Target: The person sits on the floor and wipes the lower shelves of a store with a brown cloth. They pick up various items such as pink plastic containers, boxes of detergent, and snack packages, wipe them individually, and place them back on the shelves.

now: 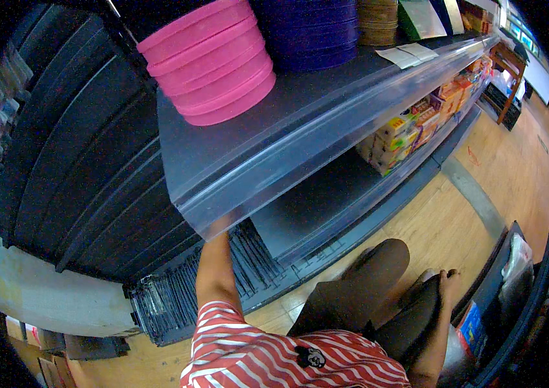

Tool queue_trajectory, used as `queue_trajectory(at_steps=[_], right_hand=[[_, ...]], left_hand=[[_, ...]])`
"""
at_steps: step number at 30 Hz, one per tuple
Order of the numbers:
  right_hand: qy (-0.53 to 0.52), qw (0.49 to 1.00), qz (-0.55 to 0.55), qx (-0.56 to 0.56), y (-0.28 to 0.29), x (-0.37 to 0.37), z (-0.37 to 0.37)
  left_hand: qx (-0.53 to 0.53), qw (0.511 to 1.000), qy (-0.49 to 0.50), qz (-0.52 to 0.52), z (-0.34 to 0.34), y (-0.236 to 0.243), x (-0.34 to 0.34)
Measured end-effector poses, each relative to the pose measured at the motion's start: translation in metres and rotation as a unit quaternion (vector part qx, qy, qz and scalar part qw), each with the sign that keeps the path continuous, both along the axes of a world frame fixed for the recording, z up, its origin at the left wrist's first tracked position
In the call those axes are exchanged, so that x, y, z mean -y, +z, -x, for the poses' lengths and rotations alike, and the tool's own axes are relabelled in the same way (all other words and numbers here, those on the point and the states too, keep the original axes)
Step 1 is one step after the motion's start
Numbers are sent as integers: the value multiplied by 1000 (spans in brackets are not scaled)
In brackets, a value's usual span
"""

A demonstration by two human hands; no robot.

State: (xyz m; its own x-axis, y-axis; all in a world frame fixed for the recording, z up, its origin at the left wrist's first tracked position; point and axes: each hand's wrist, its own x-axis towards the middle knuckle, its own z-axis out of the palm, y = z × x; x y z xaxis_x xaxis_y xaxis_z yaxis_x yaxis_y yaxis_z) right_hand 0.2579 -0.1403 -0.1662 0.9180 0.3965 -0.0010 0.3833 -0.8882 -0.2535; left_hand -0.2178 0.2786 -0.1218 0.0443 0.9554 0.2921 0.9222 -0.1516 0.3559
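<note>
My left hand (pixel 228 216) reaches in under the clear plastic front strip (pixel 300 152) of a dark shelf, its fingers hidden. Below it many thin black metal hooks or rods (pixel 177 297) lie in rows on the lower shelf (pixel 307 213). On the upper shelf, stacks of pink round items (pixel 213 77) and dark purple ones (pixel 310 35) stand above my arm. My right hand (pixel 449 282) hangs by my bent leg at the lower right, fingers curled; whether they hold anything I cannot make out.
Colourful packages (pixel 397 136) fill part of the lower shelf. Empty-looking black slanted racks (pixel 74 142) rise on the left. Wooden flooring (pixel 488 181) runs along the right, with a wooden table (pixel 507 77) farther back and another display rack (pixel 501 304) close at the lower right.
</note>
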Motion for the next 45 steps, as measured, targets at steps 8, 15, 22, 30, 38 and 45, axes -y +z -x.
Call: queue_trajectory(at_steps=[8, 15, 22, 30, 38, 45], right_hand=[[34, 999, -25, 29, 9, -8, 9], [45, 998, -13, 37, 22, -11, 18], [43, 999, -4, 20, 24, -10, 20], [-4, 1000, -20, 9, 25, -13, 20], [-5, 1000, 5, 3, 26, -16, 18], [-31, 999, 13, -19, 30, -16, 10]], left_hand=[[-65, 997, 4, -33, -26, 9, 16], [-234, 966, -89, 58, -57, 50, 104], [-192, 953, -210, 103, -103, 70, 114], [-63, 955, -284, 52, -195, 39, 77], [19, 987, -157, 8, -285, -30, -20], [92, 994, -43, -34, -321, -26, -84]])
